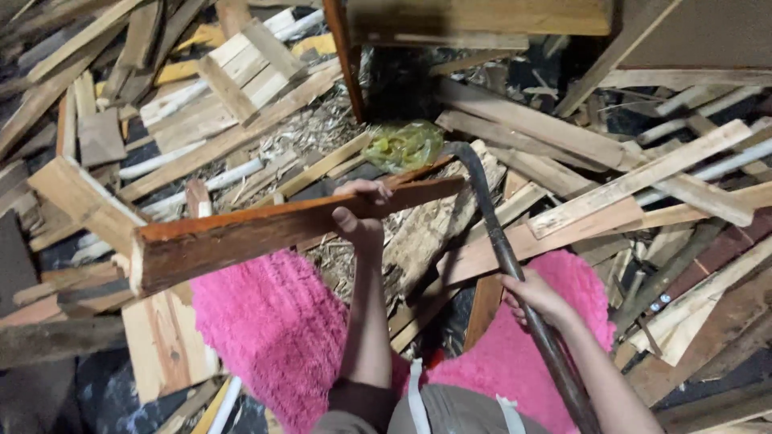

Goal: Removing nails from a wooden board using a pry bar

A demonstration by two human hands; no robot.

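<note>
My left hand [359, 215] grips a long reddish-brown wooden plank [241, 233] near its middle, holding it up off the pile, slanting from lower left to upper right. My right hand [532, 296] is closed around the shaft of a dark curved metal crowbar [492, 221]. The bar's hooked tip reaches up beside the far end of the plank, next to a crumpled yellow-green plastic bag [404, 145].
Loose boards, slats and offcuts lie heaped all around. A bright pink fuzzy rug [273, 321] lies under my arms. A pale board [165, 341] leans at lower left. White pipes [189, 157] run among the wood. A dark upright post [346, 56] stands at the back.
</note>
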